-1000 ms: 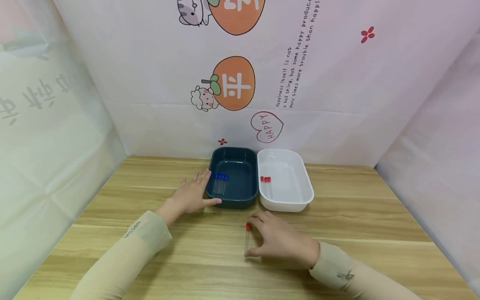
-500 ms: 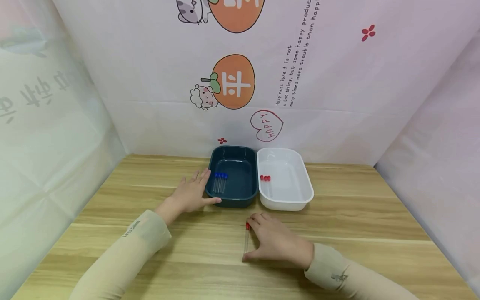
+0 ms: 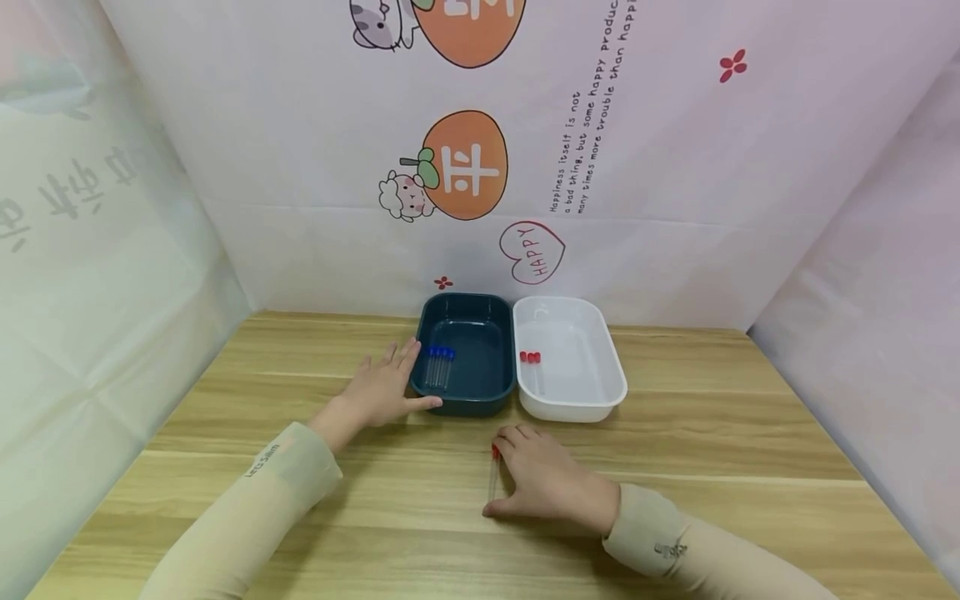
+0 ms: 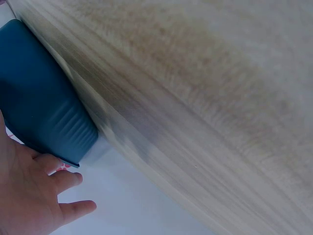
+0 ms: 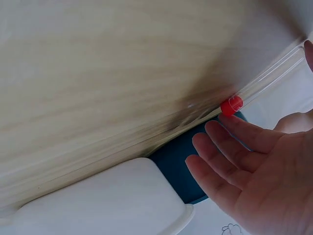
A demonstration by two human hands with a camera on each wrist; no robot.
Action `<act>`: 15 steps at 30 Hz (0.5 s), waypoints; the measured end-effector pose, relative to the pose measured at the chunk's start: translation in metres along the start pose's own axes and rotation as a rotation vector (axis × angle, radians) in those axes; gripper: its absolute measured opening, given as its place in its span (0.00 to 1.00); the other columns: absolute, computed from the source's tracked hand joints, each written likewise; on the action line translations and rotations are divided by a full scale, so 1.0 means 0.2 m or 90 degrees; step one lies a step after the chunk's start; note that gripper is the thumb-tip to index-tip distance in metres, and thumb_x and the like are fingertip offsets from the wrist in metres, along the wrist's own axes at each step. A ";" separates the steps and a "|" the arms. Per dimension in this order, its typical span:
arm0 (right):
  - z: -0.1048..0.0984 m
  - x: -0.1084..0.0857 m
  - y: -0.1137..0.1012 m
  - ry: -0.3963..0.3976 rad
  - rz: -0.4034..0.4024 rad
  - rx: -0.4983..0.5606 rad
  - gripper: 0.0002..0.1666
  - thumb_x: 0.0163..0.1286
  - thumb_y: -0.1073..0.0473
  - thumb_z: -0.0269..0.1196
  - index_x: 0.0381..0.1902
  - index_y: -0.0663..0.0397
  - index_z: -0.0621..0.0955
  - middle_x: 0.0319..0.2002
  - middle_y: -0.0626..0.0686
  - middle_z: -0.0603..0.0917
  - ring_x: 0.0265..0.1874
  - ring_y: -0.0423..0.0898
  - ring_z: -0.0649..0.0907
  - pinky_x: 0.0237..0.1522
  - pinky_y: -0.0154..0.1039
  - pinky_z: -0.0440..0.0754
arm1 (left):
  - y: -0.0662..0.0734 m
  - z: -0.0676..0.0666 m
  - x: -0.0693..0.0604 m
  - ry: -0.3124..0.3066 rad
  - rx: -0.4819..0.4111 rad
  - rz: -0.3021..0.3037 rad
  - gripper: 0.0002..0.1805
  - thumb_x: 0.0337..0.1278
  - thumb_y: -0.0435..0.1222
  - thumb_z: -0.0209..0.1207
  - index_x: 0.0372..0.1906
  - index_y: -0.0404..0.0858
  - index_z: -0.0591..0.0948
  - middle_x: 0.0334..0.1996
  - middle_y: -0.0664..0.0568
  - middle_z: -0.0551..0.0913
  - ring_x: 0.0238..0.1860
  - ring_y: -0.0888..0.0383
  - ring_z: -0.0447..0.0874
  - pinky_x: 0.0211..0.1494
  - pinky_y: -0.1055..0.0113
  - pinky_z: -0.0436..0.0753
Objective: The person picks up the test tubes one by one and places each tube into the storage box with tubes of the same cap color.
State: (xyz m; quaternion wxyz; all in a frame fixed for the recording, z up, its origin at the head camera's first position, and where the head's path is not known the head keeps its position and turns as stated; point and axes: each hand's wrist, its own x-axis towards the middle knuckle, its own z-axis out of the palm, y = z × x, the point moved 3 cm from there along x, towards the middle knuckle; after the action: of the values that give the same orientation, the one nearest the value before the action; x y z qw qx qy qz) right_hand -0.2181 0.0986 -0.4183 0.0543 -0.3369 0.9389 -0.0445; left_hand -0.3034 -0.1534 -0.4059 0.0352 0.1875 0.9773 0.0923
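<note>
A clear test tube [image 5: 272, 73] with a red cap [image 5: 231, 105] lies on the table in front of the two trays. My right hand [image 3: 547, 479] pinches it lengthwise, thumb at the glass end and index fingertip at the cap; the other fingers [image 5: 222, 164] are extended. My left hand [image 3: 377, 392] rests with spread fingers against the left and front rim of a dark blue tray [image 3: 480, 406]. Inside that tray, several blue-capped tubes [image 3: 440, 367] lie side by side. To its right, a white tray [image 3: 573, 409] holds three red-capped tubes [image 3: 530, 357] along its left wall.
Both trays stand side by side at the back of the wooden table [image 3: 390, 542], near a printed cloth backdrop [image 3: 300, 150]. More cloth hangs at the left and right sides.
My right hand has shifted slightly left, and its thumb has closed onto the tube's glass end. The left hand and the trays have stayed in place.
</note>
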 end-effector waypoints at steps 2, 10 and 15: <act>0.00 0.00 0.01 0.001 0.008 0.011 0.54 0.56 0.28 0.72 0.64 0.66 0.77 0.62 0.60 0.77 0.63 0.56 0.74 0.67 0.53 0.73 | 0.00 0.00 0.00 0.001 -0.001 0.001 0.62 0.61 0.73 0.51 0.83 0.35 0.45 0.82 0.42 0.45 0.80 0.37 0.44 0.74 0.30 0.49; -0.03 0.01 0.05 -0.019 0.042 0.053 0.57 0.53 0.26 0.73 0.65 0.63 0.76 0.63 0.59 0.77 0.60 0.54 0.75 0.66 0.52 0.73 | 0.00 0.00 0.01 0.002 0.002 0.000 0.62 0.61 0.73 0.51 0.83 0.35 0.45 0.82 0.42 0.45 0.80 0.37 0.45 0.74 0.30 0.49; -0.06 0.01 0.06 -0.009 0.027 0.050 0.60 0.53 0.26 0.74 0.68 0.67 0.74 0.67 0.63 0.75 0.64 0.58 0.75 0.67 0.52 0.73 | 0.00 0.01 0.01 0.002 0.003 -0.001 0.63 0.61 0.74 0.51 0.83 0.35 0.45 0.82 0.42 0.45 0.80 0.37 0.44 0.74 0.30 0.49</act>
State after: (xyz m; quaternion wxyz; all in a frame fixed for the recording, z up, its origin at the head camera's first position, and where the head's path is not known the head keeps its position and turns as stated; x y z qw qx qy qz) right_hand -0.2285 0.1065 -0.4075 0.0754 -0.3152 0.9428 -0.0779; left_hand -0.3046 -0.1529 -0.4074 0.0333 0.1870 0.9777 0.0900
